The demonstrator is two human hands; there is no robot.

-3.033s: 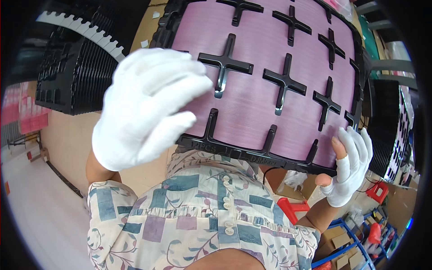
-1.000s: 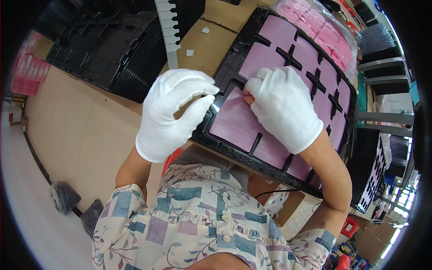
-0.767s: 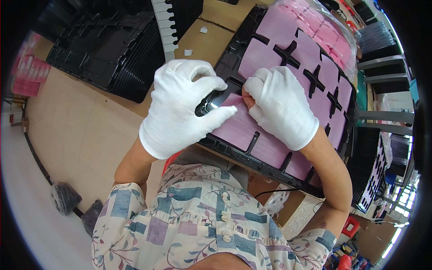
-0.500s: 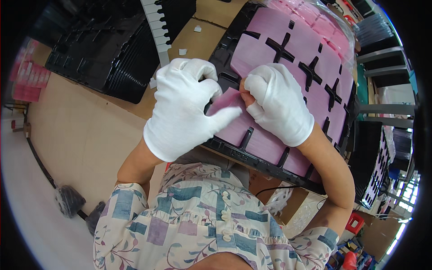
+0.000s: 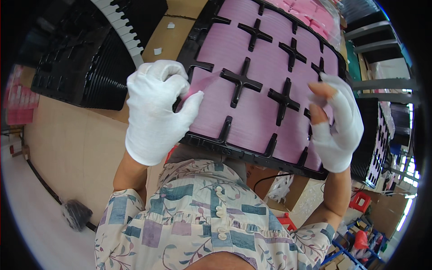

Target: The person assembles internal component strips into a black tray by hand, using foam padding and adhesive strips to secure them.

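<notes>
A black plastic tray [image 5: 245, 156] lies in front of me, with thin pink sheet material [image 5: 257, 114] spread over it. Black cross-shaped ribs [image 5: 241, 82] stand out between the pink areas. My left hand [image 5: 157, 112], in a white glove, is at the tray's left edge, its fingers curled and thumb drawn in on a slightly raised pink corner; the exact grip is partly hidden. Over the tray's right side, my right hand [image 5: 339, 123] holds nothing. Its fingers are apart, and bare thumb and finger tips stick out of the white glove.
A stack of black trays [image 5: 83, 72] stands at the left, beside a white toothed strip [image 5: 120, 29]. Pink pieces in clear plastic [image 5: 310, 15] lie beyond the tray. More stacked trays [image 5: 369, 139] are at the right. A red stool [image 5: 360, 201] stands on the floor, lower right.
My right hand has let go of the pink sheet's corner and moved right, opening. My left hand has shifted slightly left, and more of the tray's ribs now show.
</notes>
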